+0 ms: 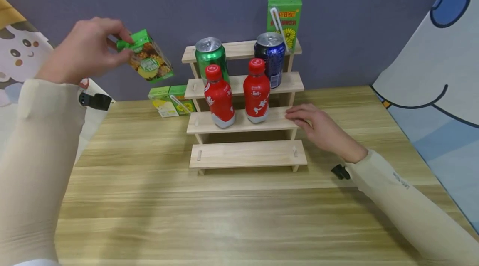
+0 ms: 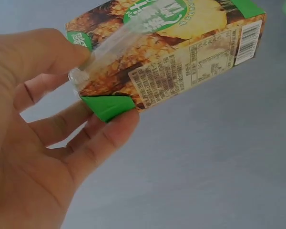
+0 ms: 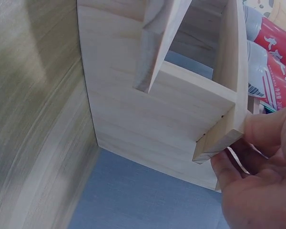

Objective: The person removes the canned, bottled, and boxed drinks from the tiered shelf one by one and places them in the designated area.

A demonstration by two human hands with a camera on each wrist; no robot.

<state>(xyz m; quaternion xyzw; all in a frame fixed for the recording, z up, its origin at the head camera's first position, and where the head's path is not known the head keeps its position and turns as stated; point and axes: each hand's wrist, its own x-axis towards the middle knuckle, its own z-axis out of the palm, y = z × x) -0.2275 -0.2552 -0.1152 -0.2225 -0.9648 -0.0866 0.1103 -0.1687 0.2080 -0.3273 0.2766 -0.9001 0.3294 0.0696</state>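
Observation:
My left hand [image 1: 87,50] holds a green juice box [image 1: 151,61] tilted in the air, left of a stepped wooden display rack [image 1: 247,153]. The left wrist view shows thumb and fingers pinching one end of the juice box [image 2: 181,62], which has pineapple pictures and a clear-wrapped straw. My right hand [image 1: 322,129] is at the right end of the rack's second step from the bottom. Seen from the right wrist, thumb and fingers of the right hand [image 3: 262,167] grip the end of that board [image 3: 224,136].
Two red bottles [image 1: 220,99] stand on the second step. Behind them are a green can [image 1: 211,56] and a blue can [image 1: 275,60]. A green carton with a straw [image 1: 290,16] stands upright on top. Two more cartons [image 1: 162,102] sit on the table left of the rack.

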